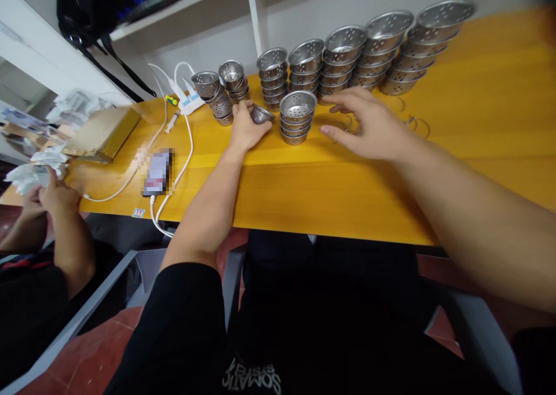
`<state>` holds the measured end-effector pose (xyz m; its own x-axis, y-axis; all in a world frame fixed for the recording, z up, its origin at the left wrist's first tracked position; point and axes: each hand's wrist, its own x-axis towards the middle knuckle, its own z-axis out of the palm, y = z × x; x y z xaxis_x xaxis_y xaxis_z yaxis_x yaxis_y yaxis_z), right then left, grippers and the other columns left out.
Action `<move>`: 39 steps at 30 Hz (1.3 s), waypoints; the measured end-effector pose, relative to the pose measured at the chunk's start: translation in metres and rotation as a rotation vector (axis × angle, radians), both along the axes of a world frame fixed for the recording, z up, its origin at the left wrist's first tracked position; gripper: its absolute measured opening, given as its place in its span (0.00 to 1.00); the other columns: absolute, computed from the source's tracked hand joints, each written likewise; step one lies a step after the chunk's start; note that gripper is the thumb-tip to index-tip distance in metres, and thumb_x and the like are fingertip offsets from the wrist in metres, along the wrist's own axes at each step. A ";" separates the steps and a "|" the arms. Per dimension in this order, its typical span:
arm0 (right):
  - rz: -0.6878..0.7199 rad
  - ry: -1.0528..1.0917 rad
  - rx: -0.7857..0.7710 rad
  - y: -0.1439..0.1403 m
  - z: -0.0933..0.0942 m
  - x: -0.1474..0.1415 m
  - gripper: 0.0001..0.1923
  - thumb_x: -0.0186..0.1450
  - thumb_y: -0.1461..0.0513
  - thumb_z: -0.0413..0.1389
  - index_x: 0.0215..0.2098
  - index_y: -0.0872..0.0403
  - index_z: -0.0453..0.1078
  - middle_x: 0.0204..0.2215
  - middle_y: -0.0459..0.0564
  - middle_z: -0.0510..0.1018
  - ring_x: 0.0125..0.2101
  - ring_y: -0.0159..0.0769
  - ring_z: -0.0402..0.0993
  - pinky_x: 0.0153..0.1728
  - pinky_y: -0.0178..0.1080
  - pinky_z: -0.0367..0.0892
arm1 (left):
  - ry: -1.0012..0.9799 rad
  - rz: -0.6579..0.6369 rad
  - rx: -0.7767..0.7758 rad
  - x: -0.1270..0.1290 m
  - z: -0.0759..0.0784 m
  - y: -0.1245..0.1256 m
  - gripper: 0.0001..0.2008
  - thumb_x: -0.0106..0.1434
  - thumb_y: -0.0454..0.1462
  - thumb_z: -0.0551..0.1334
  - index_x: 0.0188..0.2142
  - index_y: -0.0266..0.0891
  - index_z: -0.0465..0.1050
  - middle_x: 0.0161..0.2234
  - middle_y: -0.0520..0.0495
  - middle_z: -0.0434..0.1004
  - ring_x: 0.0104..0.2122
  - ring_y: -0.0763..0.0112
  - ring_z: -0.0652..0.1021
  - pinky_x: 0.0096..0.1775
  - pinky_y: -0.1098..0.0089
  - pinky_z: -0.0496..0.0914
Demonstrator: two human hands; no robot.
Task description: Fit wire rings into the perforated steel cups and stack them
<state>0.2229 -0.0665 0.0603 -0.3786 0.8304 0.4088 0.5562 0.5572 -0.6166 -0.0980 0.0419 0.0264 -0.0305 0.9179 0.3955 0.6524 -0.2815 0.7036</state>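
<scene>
My left hand (248, 127) is closed around a small metal cup (261, 115), which lies tilted near the table surface. Just right of it a short stack of perforated metal cups (297, 120) stands upright on the table. My right hand (369, 123) hovers to the right of that stack, fingers apart and holding nothing. Thin wire rings (419, 125) lie on the table beyond my right wrist. Behind both hands, several taller stacks of perforated cups (343, 44) stand in a row.
Left on the yellow table (325, 192) are a phone (157, 173) with a white cable, a power strip (191, 101), a syringe (172, 121) and a cardboard box (104, 134). A co-worker's hands (54, 195) hold something in clear plastic. A shelf (182, 7) stands behind.
</scene>
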 end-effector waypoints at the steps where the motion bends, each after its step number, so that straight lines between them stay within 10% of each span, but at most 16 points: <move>1: -0.004 0.000 -0.010 0.000 0.000 0.000 0.37 0.70 0.30 0.54 0.74 0.19 0.61 0.74 0.38 0.70 0.71 0.66 0.66 0.76 0.74 0.58 | 0.009 0.005 0.003 0.000 0.002 -0.001 0.37 0.51 0.27 0.79 0.57 0.39 0.68 0.64 0.34 0.70 0.68 0.52 0.76 0.77 0.52 0.68; 12: -0.007 0.171 0.202 -0.018 0.021 -0.010 0.29 0.75 0.40 0.58 0.72 0.29 0.68 0.74 0.47 0.69 0.67 0.61 0.71 0.66 0.67 0.74 | 0.123 -0.262 0.446 0.023 0.055 -0.053 0.38 0.71 0.59 0.65 0.73 0.59 0.53 0.77 0.46 0.60 0.81 0.53 0.60 0.84 0.51 0.53; 19: 0.145 0.102 0.259 -0.018 0.019 -0.019 0.28 0.74 0.47 0.63 0.70 0.39 0.70 0.68 0.54 0.73 0.65 0.59 0.71 0.61 0.62 0.77 | 0.313 -0.640 0.519 0.059 0.030 -0.054 0.36 0.77 0.58 0.54 0.77 0.55 0.49 0.74 0.41 0.62 0.76 0.46 0.67 0.78 0.41 0.60; 25: 0.201 0.051 0.216 -0.011 0.014 -0.019 0.11 0.77 0.48 0.58 0.49 0.44 0.75 0.49 0.55 0.79 0.47 0.53 0.77 0.51 0.61 0.78 | 0.355 -0.662 0.507 0.061 0.024 -0.054 0.35 0.79 0.54 0.52 0.79 0.57 0.45 0.76 0.44 0.59 0.78 0.47 0.66 0.78 0.40 0.62; 39: 0.025 0.248 0.102 -0.010 0.021 -0.016 0.29 0.72 0.32 0.57 0.37 0.46 0.73 0.38 0.55 0.76 0.40 0.47 0.73 0.52 0.57 0.75 | 0.332 -0.669 0.516 0.058 0.031 -0.056 0.32 0.77 0.50 0.55 0.77 0.61 0.50 0.73 0.47 0.61 0.76 0.49 0.68 0.77 0.42 0.63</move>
<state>0.2073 -0.0766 0.0815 -0.2761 0.7718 0.5727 0.3804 0.6350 -0.6724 -0.0401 -0.0145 0.0579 0.6341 0.4096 0.6558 0.3862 -0.9026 0.1904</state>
